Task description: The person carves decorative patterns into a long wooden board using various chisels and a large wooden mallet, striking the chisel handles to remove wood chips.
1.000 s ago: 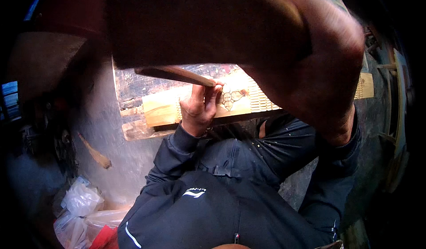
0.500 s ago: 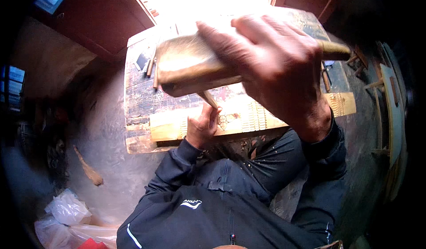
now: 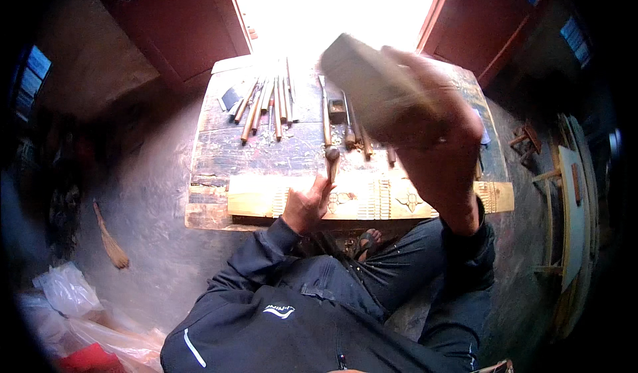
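Bright light from an open doorway (image 3: 332,14) backlights a scarred wooden worktop (image 3: 209,150), where a carved wooden board (image 3: 256,197) lies along the near edge. The left hand (image 3: 306,207) has its fingers closed around a wooden-handled chisel (image 3: 333,163), roughly upright over the board beside a flower motif (image 3: 342,199); its cutting tip is hidden. The right hand (image 3: 450,122) appears to grip a wooden mallet (image 3: 365,81), apart from the chisel; blur obscures the exact hold. Principal hazard, as judged: an off-centre blow could glance off the narrow handle end onto the left thumb. A tilted chisel could skid and chip the slender ribs of the slotted pattern (image 3: 375,200). No clamp shows, so the board might creep under impact. A dropped tool could strike the sandalled foot (image 3: 369,240) below.
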`<state>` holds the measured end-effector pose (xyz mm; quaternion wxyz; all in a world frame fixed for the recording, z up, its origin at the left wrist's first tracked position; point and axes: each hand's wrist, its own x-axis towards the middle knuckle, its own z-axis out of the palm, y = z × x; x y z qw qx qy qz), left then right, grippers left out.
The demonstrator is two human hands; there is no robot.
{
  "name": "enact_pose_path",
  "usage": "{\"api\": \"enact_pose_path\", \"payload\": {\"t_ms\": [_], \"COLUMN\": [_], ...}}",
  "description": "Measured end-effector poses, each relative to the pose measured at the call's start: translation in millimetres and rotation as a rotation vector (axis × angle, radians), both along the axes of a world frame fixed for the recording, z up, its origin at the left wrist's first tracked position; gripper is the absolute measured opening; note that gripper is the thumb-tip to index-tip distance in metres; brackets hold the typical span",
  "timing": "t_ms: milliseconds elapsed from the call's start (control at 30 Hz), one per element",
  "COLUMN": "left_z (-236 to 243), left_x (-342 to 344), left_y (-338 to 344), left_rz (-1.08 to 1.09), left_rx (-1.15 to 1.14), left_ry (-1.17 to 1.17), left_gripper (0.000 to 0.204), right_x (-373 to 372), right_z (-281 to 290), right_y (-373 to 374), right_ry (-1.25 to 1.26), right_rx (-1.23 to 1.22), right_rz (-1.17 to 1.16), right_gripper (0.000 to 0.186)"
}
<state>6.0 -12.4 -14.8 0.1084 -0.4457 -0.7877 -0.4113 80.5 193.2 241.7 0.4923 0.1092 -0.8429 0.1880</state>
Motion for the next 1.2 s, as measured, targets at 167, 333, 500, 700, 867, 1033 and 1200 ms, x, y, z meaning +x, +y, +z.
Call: {"api": "enact_pose_path", "payload": {"t_ms": [167,333,500,700,867,1033,1200], "left_z": [0,3,0,-1,-2,3,1], "left_x": [5,7,2,3,-1,3,0], "left_y": [2,2,4,-2,-6,-3,-4], "left_rz": [0.01,0.01,0.023,0.217,0.113,0.075,0.081], "left_rx": [0.003,0.035,0.023,0.55,0.607,0.634,0.549], "left_ry": [-0.019,-0.006,-0.033,-0.918,-0.982,-1.032,-1.033], "left_gripper": [0.026,0.028,0.026,0.009,0.012,0.012,0.011], "right_x": [3,15,6,22,43,37,27], "right_z": [-7,-15,0,-39,-78,-96,-94], "right_y": [-4,-13,-10,7,35,39,28], "right_ry": [-0.16,-0.143,-0.125,-0.192,-0.412,-0.538,-0.543], "right_rx": [0.458,-0.403,0.488,-0.359,-0.845,-0.87,-0.869], "right_rz": [-0.168,0.107,-0.225,0.025,0.137,0.153,0.167], "right_gripper": [0.051,0.049,0.039,0.047,0.061,0.058,0.043]}}
